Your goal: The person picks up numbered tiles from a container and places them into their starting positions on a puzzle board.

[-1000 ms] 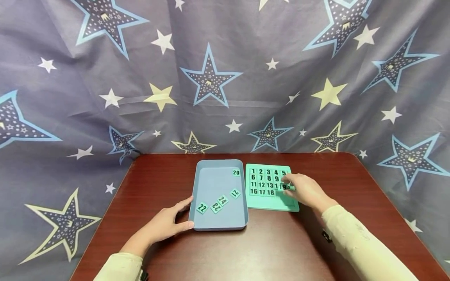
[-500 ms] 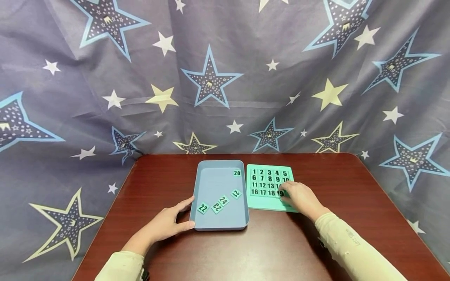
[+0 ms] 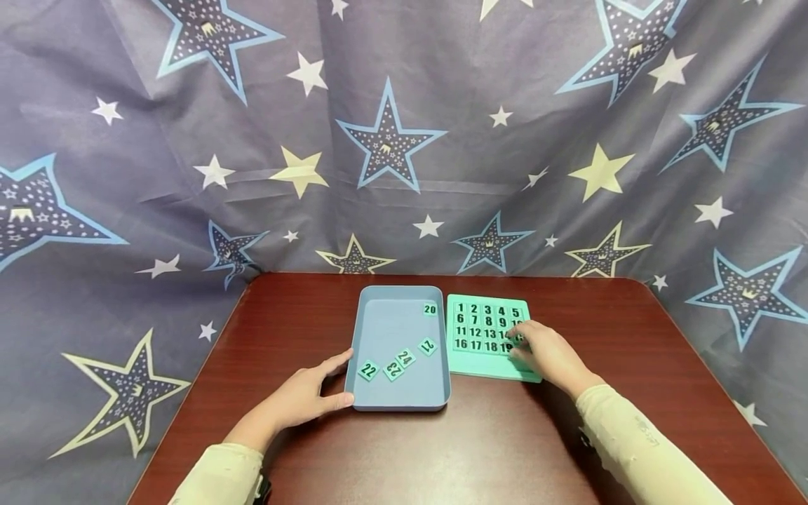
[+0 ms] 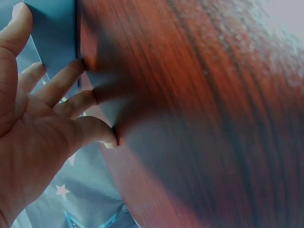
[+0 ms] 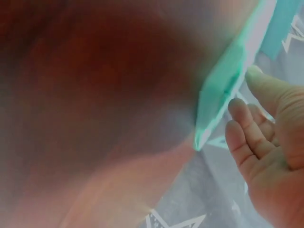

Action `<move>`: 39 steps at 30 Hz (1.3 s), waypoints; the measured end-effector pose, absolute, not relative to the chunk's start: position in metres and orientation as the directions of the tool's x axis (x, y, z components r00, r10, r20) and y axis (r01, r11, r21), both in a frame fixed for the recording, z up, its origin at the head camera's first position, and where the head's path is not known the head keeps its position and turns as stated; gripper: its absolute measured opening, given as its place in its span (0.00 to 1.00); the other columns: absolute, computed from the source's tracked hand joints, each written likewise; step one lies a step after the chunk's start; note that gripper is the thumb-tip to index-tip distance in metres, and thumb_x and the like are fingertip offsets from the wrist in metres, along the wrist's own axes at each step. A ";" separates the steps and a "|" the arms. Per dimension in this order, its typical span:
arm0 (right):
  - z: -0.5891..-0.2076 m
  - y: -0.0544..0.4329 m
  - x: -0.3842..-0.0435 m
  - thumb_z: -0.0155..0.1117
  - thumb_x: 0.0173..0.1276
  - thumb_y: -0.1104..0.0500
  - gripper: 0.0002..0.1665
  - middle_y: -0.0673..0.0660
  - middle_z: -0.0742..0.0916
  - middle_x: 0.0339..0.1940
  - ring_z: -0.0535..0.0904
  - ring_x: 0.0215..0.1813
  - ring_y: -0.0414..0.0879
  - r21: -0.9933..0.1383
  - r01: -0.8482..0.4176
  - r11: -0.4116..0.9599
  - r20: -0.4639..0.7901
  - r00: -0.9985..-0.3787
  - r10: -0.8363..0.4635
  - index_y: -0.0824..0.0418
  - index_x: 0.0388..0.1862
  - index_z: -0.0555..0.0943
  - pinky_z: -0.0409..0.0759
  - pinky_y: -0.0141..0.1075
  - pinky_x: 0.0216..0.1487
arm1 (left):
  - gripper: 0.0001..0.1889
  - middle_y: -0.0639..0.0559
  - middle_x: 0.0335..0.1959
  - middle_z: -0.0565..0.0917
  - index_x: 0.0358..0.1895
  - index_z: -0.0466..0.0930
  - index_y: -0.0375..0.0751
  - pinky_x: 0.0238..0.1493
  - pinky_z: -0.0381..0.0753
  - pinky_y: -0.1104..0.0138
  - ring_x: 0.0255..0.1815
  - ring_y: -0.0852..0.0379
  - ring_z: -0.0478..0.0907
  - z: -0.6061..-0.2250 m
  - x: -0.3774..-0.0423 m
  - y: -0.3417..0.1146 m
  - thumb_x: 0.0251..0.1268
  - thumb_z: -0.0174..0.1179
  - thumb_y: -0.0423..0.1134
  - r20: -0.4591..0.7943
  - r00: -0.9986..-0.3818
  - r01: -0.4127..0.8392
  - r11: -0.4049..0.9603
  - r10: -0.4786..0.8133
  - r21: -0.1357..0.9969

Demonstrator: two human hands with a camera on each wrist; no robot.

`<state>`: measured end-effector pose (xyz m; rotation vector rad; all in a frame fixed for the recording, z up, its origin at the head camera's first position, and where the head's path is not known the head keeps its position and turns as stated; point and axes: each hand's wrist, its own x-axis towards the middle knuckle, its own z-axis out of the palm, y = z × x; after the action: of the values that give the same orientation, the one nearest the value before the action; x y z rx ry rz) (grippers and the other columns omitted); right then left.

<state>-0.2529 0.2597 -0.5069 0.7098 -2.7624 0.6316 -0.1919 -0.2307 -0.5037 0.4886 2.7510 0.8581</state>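
Note:
My left hand [image 3: 295, 394] rests against the left side of a blue-grey tray [image 3: 367, 330], thumb and fingers spread along its wall. Inside the tray lie several green number tiles: 20 [image 3: 430, 309], 21 [image 3: 428, 346], 22 [image 3: 369, 370], 23 [image 3: 394, 370] and 24 [image 3: 405, 358]. My right hand [image 3: 555, 358] is over the right side of a green number board [image 3: 480, 363], fingertips at the 19 tile [image 3: 506, 347]. In the right wrist view, no tile shows between its loosely bent fingers. Tiles 1 to 19 sit in ordered rows; the hand partly covers the fourth and fifth columns.
Tray and board stand side by side near the middle of a dark red-brown table [image 3: 404, 456]. A grey star-patterned cloth [image 3: 404, 189] hangs behind the table's far edge.
The right hand has set the 19 tile down into the fourth row of the board, then shifted slightly, its fingers loosening. The left hand stays at the tray. The head view has turned slightly left.

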 end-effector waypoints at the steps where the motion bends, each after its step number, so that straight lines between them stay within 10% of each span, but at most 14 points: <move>1: -0.505 0.262 -0.253 0.78 0.65 0.66 0.16 0.61 0.91 0.48 0.92 0.42 0.53 -0.370 -0.487 0.791 0.315 -0.867 -0.386 0.66 0.51 0.87 0.89 0.50 0.47 | 0.49 0.46 0.74 0.81 0.86 0.61 0.54 0.73 0.76 0.41 0.76 0.40 0.77 -0.504 -0.192 -0.231 0.66 0.71 0.65 -0.109 -0.921 0.246 0.775 0.374 0.582; 13: -0.494 0.268 -0.254 0.73 0.74 0.60 0.10 0.57 0.94 0.43 0.89 0.43 0.50 -0.543 -0.315 0.778 0.290 -0.940 -0.178 0.63 0.49 0.90 0.85 0.43 0.45 | 0.49 0.47 0.75 0.80 0.86 0.61 0.56 0.74 0.75 0.41 0.76 0.41 0.76 -0.503 -0.193 -0.229 0.66 0.71 0.65 -0.133 -0.920 0.226 0.775 0.369 0.590; 39: -0.482 0.104 -0.233 0.71 0.74 0.62 0.08 0.54 0.94 0.45 0.89 0.44 0.46 -0.616 -0.504 0.605 0.255 -0.855 -0.452 0.63 0.49 0.90 0.87 0.38 0.50 | 0.49 0.47 0.74 0.81 0.86 0.60 0.55 0.74 0.74 0.41 0.77 0.40 0.75 -0.504 -0.192 -0.229 0.67 0.71 0.65 -0.120 -0.920 0.235 0.772 0.372 0.591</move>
<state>-0.2325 0.1041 -0.4825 0.8203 -2.7491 1.0901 -0.1917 -0.2292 -0.5038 0.4758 2.7358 0.8676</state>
